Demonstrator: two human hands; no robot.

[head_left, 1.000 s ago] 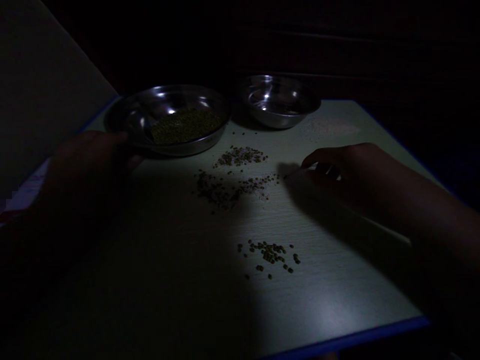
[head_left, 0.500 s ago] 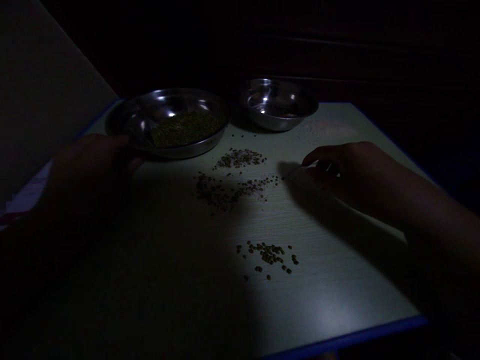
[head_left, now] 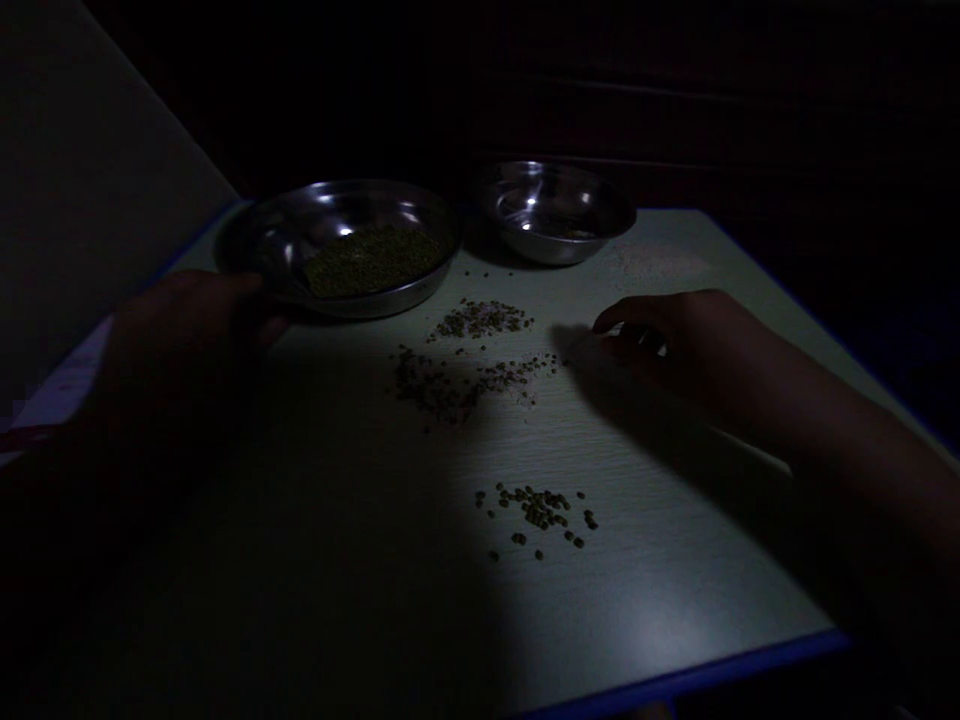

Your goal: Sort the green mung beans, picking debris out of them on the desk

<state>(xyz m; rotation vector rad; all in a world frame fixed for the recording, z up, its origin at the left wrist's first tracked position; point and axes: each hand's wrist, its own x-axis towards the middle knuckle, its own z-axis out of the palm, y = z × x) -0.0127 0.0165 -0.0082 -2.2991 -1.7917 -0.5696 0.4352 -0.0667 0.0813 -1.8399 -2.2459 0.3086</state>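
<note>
My left hand [head_left: 199,305] is closed at the near left rim of a wide metal bowl [head_left: 409,293], which holds a heap of green mung beans [head_left: 371,262]. Thumb and fingers of my right hand [head_left: 660,325] pinch a thin, pale, pointed piece [head_left: 583,348] low over the table; its kind is too dark to make out. Just left of its tip lie mung beans mixed with white grains [head_left: 510,374]. Behind them sits a similar mixed pile [head_left: 484,319]. Nearer to me is a small loose group of beans [head_left: 538,507].
A second metal bowl [head_left: 556,246] stands at the back, with a little something dark inside. To its right lies a patch of white grains [head_left: 656,262]. The pale table [head_left: 637,620] has a blue edge. A wall [head_left: 90,130] rises at the left.
My right hand has shifted slightly left with the pale piece. My left hand stays at the bowl, and the piles look the same.
</note>
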